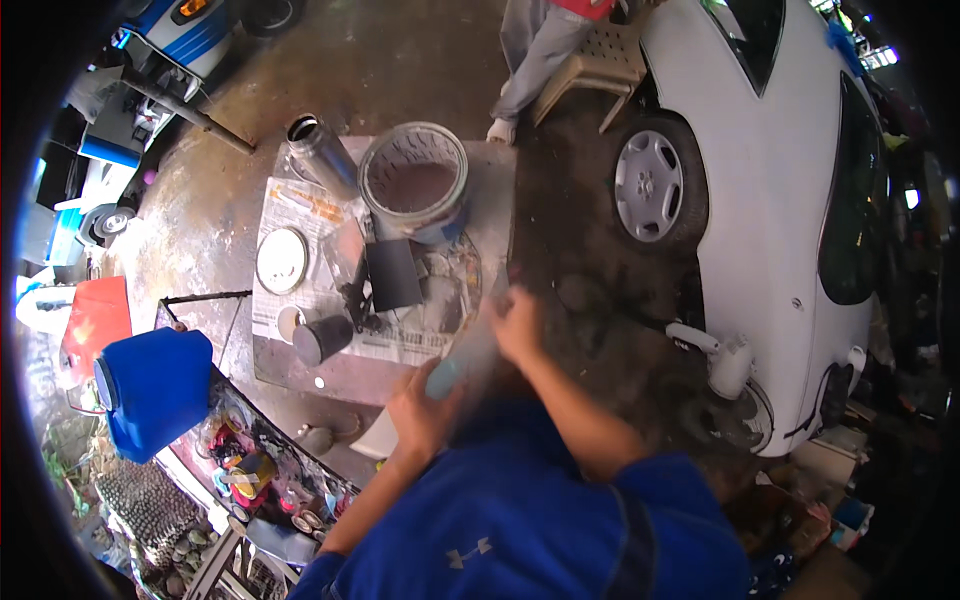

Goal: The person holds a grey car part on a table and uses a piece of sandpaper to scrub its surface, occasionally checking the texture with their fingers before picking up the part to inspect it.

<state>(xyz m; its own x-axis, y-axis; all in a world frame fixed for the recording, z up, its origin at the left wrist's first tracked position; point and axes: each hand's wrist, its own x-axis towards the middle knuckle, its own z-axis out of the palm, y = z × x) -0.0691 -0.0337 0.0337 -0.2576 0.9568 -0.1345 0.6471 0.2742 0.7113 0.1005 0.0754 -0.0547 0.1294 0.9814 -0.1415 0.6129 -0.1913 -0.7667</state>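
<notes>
Just below the frame's centre, the left hand [416, 408] curls around a blurred pale-teal thing [442, 378]; whether the right hand [517, 326] pinches anything, I cannot tell; 1 bucket [450, 222] stands on the desk [495, 190]

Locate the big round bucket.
Head view, left of upper centre: the bucket stands toward the far side of the table, just right of the metal cylinder and beyond the dark square sheet.
</notes>
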